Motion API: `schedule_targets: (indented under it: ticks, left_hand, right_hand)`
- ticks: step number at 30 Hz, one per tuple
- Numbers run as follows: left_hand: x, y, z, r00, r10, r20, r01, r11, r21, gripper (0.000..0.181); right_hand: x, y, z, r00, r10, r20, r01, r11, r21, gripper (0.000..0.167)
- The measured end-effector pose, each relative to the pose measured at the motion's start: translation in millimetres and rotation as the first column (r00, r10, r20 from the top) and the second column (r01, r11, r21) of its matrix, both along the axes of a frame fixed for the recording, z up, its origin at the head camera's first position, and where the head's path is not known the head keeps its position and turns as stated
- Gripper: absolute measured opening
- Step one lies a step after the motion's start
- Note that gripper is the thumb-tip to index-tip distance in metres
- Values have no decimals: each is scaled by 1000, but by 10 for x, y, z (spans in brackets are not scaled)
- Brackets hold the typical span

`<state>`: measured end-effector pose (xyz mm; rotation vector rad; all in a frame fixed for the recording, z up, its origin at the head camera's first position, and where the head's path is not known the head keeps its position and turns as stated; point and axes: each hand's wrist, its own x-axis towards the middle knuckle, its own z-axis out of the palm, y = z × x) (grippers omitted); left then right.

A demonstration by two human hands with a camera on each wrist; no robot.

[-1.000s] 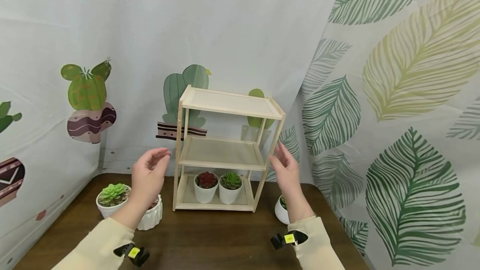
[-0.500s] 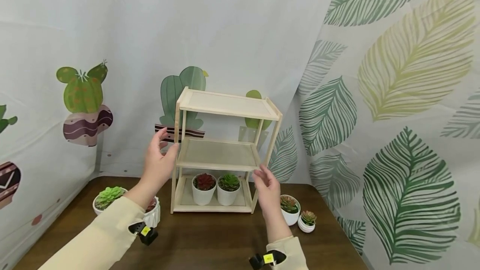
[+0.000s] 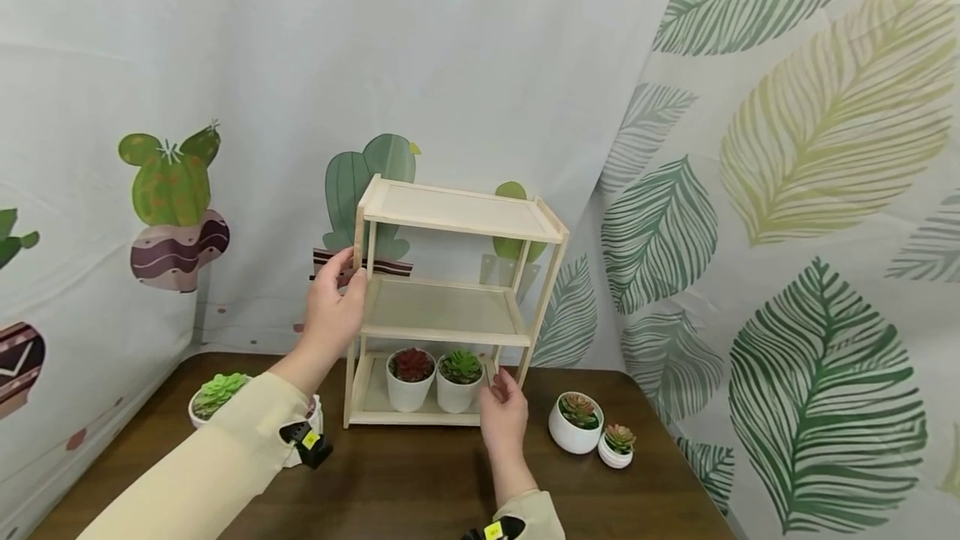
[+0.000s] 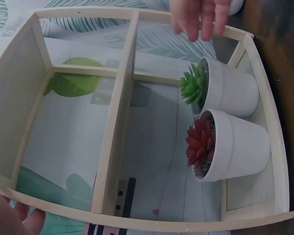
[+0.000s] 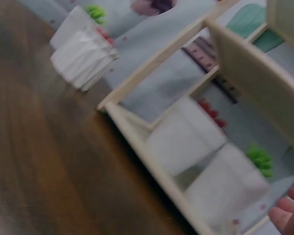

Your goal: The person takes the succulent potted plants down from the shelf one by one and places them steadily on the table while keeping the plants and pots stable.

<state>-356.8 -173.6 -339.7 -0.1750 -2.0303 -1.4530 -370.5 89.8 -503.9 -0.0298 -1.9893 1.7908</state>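
Note:
In the head view, a light wooden three-tier shelf [image 3: 442,332] stands on the table. My left hand [image 3: 335,307] is at its left front post, fingers behind the post and thumb in front, gripping it. On the bottom tier are two white pots: a potted red succulent [image 3: 412,382] on the left and a potted green succulent [image 3: 460,382] on the right. Beside the green one, my right hand [image 3: 504,415] reaches in at the shelf's lower right, fingers loosely bent and holding nothing. In the left wrist view, the right hand's fingers [image 4: 206,22] extend apart from the green succulent's pot.
On the right of the table stand a white bowl-shaped succulent pot [image 3: 576,423] and a smaller one [image 3: 617,447]. To the left are a bright green potted succulent [image 3: 217,397] and a ribbed white pot [image 5: 83,56], partly hidden by my left arm. Printed cloth hangs behind.
My left hand has moved right and taken hold of the shelf's left post. My right hand has come down and left from beside the right post to the bottom tier.

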Motion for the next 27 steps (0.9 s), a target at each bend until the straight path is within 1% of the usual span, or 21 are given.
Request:
schedule_targets:
  ticks: [6,9,13,16,20,23,27]
  left_hand:
    - [-51,32,3,998,62,-25,-61,998,16,48]
    - [-74,39,0,997,68,-21,-68,998,19,48]
    - [-89,32,-7,997,81,-12,-81,996,23,45]
    - [-87,16,-2,995,96,-17,-96,995,21,43]
    - [-87,6,1,996,92,-6,-92,996,6,43]
    - [-89,8,3,997,83,1,-83,997,0,43]
    - [-100,-3,1,997,76,-10,-76,997,2,42]
  right_hand:
    - [-123,-217,-217,999,-45,4,45,999,29,56]
    - [-170,-307,-301,997,-69,18,69,998,13,61]
    - [-212,-396,-371,997,-82,17,82,996,-43,71]
    - [-251,-439,-402,994,-107,-6,107,993,-43,76]
    - [-306,-480,-446,988,-156,-3,156,988,-2,77]
    - [-344,-508,-487,987,-163,11,163,986,27,79]
    - [-383,-540,-530,987,-158,16,157,986,51,83]
